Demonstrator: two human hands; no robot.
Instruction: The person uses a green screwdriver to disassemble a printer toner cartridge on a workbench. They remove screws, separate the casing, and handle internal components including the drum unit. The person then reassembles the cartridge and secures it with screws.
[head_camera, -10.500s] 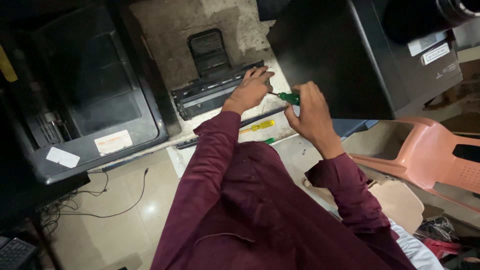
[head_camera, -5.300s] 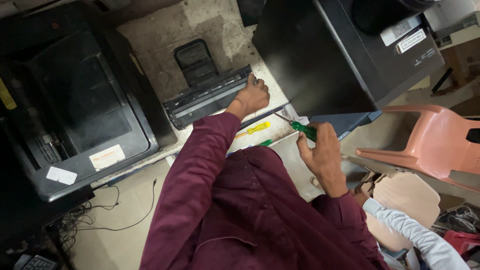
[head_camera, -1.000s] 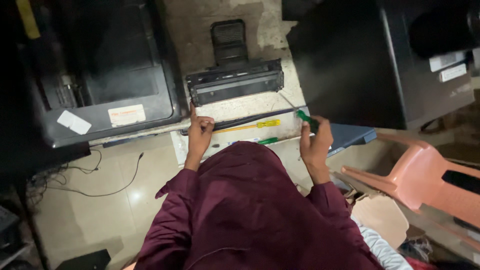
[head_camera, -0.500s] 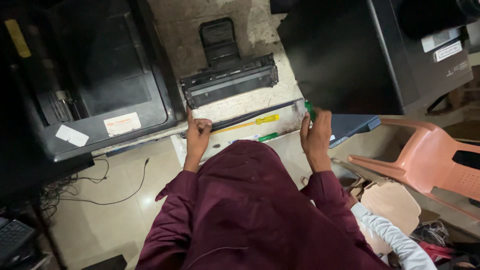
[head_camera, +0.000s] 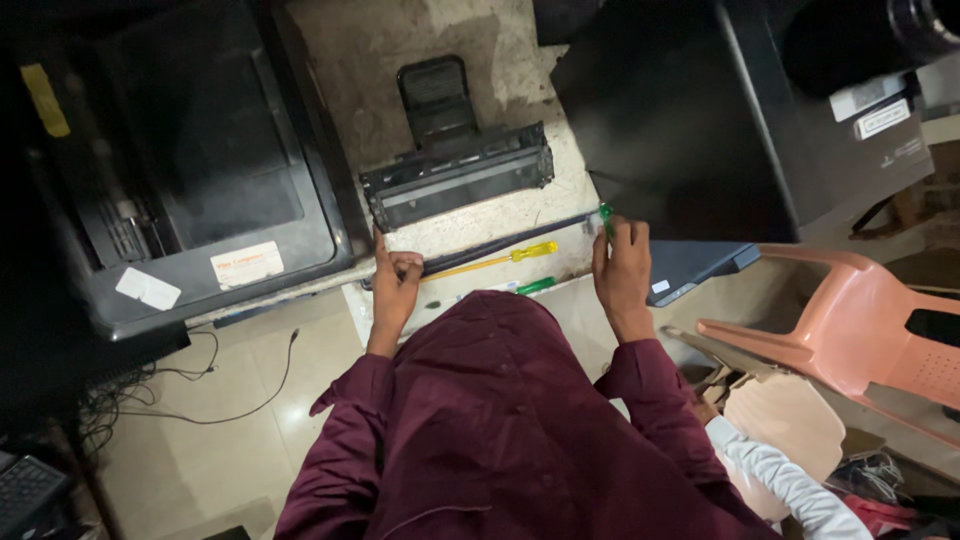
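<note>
A black toner cartridge (head_camera: 455, 180) lies on the stained white worktop (head_camera: 500, 60). In front of it a long dark roller rod (head_camera: 500, 245) stretches left to right. My left hand (head_camera: 395, 285) pinches the rod's left end. My right hand (head_camera: 620, 270) is closed at the rod's right end, with the green handle of a screwdriver (head_camera: 605, 213) sticking out above its fingers. Between my hands lie a yellow-handled screwdriver (head_camera: 500, 261) and a second green-handled tool (head_camera: 535, 286). My maroon sleeves cover both forearms.
A black printer (head_camera: 200, 180) stands open at the left, and a larger black machine (head_camera: 750, 120) at the right. A pink plastic chair (head_camera: 860, 320) is at lower right, beside another person's white sleeve (head_camera: 780, 480). Cables (head_camera: 200, 400) trail on the tiled floor.
My left hand left the cartridge and came down to the rod's left end. My right hand, still holding the green screwdriver, moved to the rod's right end.
</note>
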